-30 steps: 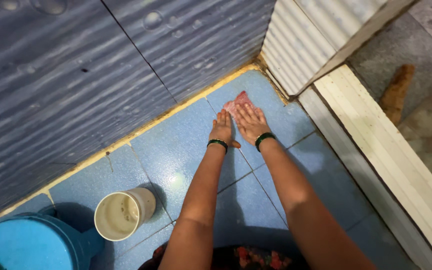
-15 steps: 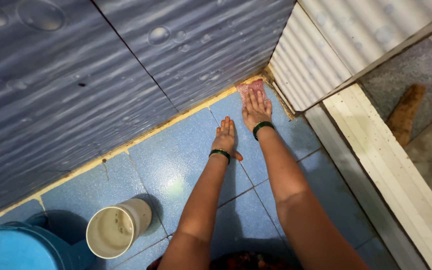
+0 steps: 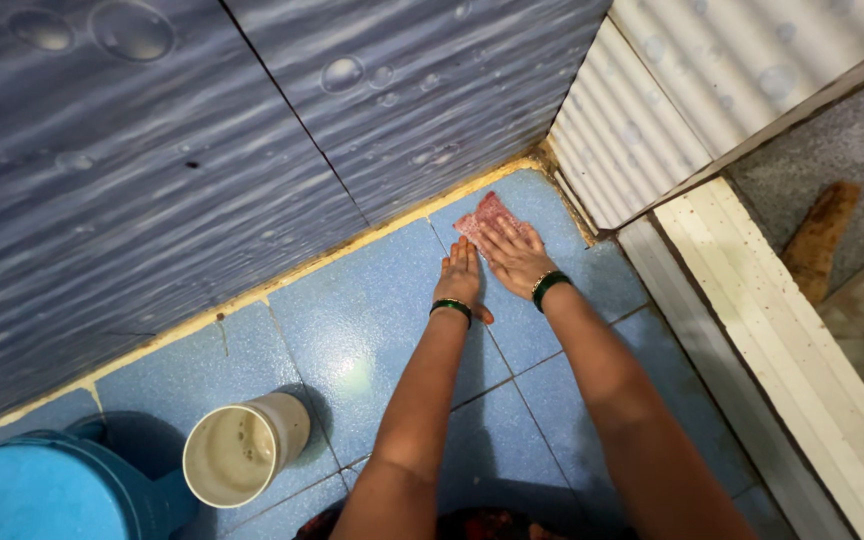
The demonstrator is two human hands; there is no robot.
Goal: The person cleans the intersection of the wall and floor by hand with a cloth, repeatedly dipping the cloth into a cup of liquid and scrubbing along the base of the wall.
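A small pink cloth (image 3: 485, 216) lies flat on the blue tiled floor (image 3: 352, 310) near the corner of two walls. My right hand (image 3: 514, 255) presses down on the cloth with spread fingers. Beside it, my left hand (image 3: 460, 273) rests flat on the bare tile, fingers together, just touching the cloth's near edge. Both wrists wear green bangles.
A cream plastic mug (image 3: 242, 450) lies on its side at the lower left, next to a blue bucket (image 3: 47, 490). Blue patterned wall tiles (image 3: 202, 130) rise behind. A white door sill (image 3: 762, 310) runs along the right, with a grey floor and a brown brush (image 3: 820, 235) beyond.
My right hand has pulled the cloth back out of the corner toward me. My left hand stayed flat on the tile and now sits beside the right again.
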